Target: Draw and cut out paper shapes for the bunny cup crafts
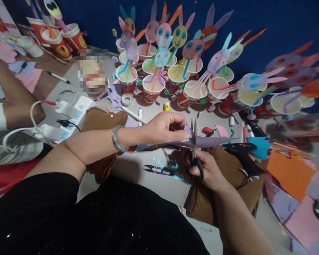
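Observation:
My left hand [163, 129] pinches a small piece of purple paper [187, 131] between thumb and fingers. In my right hand [208, 170] are black-handled scissors [193, 141], the fingers through the loops and the blades pointing up beside the paper. Whether the blades touch the paper I cannot tell. A long purple strip [207, 141] stretches to the right behind the scissors. Below my hands lie thread snips [159, 169] on blue paper scraps. A brown cushion-like item [202, 209] is under my right forearm, and another [103, 120] is by my left arm.
Paper cups [152, 88] holding rabbit-faced straw figures stand in rows along the back. A power strip [79, 113] with plugged-in cables is at left, near another person's arm [10, 85]. A black glue gun [241, 156] and orange paper [291, 170] lie at right.

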A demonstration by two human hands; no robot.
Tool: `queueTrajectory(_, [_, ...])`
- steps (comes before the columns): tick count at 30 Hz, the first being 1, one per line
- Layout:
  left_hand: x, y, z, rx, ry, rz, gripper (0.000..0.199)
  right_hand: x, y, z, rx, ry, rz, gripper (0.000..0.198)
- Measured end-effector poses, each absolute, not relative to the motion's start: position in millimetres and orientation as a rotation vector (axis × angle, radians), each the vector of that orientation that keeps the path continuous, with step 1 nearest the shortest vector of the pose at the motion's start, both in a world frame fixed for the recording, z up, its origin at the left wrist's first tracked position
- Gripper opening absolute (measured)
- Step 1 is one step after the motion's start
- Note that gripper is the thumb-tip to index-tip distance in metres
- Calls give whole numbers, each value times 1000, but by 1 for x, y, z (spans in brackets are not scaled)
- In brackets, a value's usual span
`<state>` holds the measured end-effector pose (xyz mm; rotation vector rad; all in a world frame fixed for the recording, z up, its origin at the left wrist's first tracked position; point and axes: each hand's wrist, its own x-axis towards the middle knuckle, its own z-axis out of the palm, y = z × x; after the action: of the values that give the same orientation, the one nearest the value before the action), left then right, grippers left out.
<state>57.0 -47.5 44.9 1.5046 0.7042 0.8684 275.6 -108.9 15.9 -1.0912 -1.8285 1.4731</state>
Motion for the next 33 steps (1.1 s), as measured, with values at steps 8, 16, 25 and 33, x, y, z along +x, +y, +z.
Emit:
queueTrajectory(8, [56, -47, 47, 1486, 693, 864, 22, 276, -109, 17, -1085, -1827, 1467, 64])
queueTrajectory(16, [57, -46, 47, 1469, 687, 863, 22, 276, -109, 16, -1067, -1782, 1513, 62])
queueTrajectory(25, [57, -46, 48, 1433, 681, 860, 20, 276, -109, 16, -1098, -1777, 1512, 63])
queueTrajectory(33, [57, -46, 49, 1430, 688, 869, 18, 277, -108, 12, -1087, -1785, 1497, 62])
